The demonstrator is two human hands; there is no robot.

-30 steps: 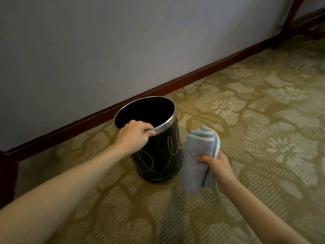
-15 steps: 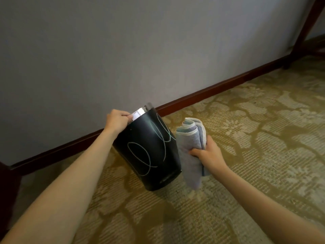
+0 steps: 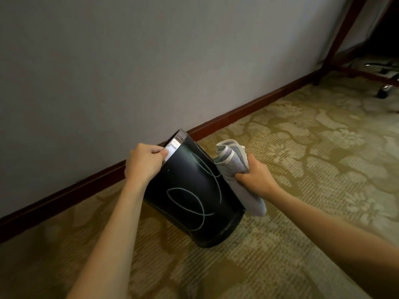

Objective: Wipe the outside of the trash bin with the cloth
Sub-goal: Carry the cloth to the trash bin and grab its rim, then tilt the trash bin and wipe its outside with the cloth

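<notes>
Black bin [image 3: 190, 201] tilted, mouth toward the wall [image 3: 151, 61], base edge low over the carpet [image 3: 302, 190]; contact there unclear. Left hand [image 3: 145, 161] gripping its metal rim [image 3: 173, 145]. Right hand [image 3: 257, 176] clenched around a folded grey cloth [image 3: 235, 169], cloth against the bin's right side.

Single head cam, looking forward-down at carpet [image 3: 302, 169] and wall [image 3: 129, 61], close over both forearms. No second view.
</notes>
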